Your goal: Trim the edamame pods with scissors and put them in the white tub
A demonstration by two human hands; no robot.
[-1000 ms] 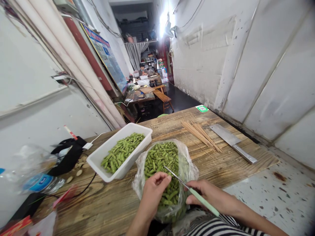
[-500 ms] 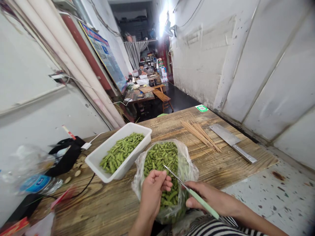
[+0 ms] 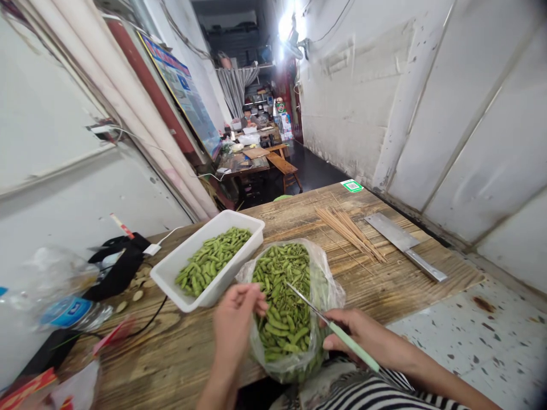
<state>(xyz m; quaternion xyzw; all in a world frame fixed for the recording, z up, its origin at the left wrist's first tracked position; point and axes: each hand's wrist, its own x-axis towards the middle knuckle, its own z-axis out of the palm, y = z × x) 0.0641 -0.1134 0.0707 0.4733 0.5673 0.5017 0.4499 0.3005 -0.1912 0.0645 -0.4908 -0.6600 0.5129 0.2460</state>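
Note:
My right hand (image 3: 363, 336) is closed around scissors (image 3: 348, 343) with a pale green handle, seen nearly edge-on. Their thin metal tip points up and left over a clear plastic bag (image 3: 327, 285) full of green soybean pods (image 3: 282, 327). At the bag's left edge is my left hand (image 3: 237, 313), fingers curled and thumb pressed in; whether a pod is inside cannot be made out. A white plastic tub (image 3: 166, 279), beyond my left hand, holds more green pods (image 3: 209, 262).
On the wooden table (image 3: 179, 353), thin bamboo skewers (image 3: 350, 233) and a cleaver (image 3: 395, 233) lie at the right. A water bottle (image 3: 74, 312), a black case (image 3: 115, 267) and a white cable plug (image 3: 151, 249) are at the left. A person (image 3: 248, 118) sits far back.
My left hand has moved left, from over the pods near the scissors' tip to the bag's left edge, towards the tub. The right hand keeps the scissors in nearly the same place.

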